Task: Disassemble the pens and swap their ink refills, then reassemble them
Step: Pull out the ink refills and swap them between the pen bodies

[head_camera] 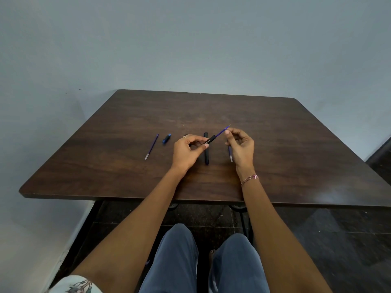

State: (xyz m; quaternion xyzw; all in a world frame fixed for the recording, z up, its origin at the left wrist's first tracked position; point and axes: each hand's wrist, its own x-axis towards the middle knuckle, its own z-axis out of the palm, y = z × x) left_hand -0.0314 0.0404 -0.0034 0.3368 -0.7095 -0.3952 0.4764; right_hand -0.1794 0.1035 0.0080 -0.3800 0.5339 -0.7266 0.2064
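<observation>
My left hand [187, 150] pinches a short black pen section [211, 139] held above the table. A purple ink refill [222, 131] sticks out of that section up to the right, and my right hand [241, 148] pinches the refill near its tip. A black pen barrel [206, 154] lies on the table between my hands. A second purple refill [152, 146] lies to the left, with a small blue pen piece [166, 138] beside it. Another refill [230, 154] lies partly hidden under my right hand.
The dark wooden table [105, 166] stands against a pale blue wall. Its near edge runs just above my knees. A dark tiled floor shows below the table and at the right.
</observation>
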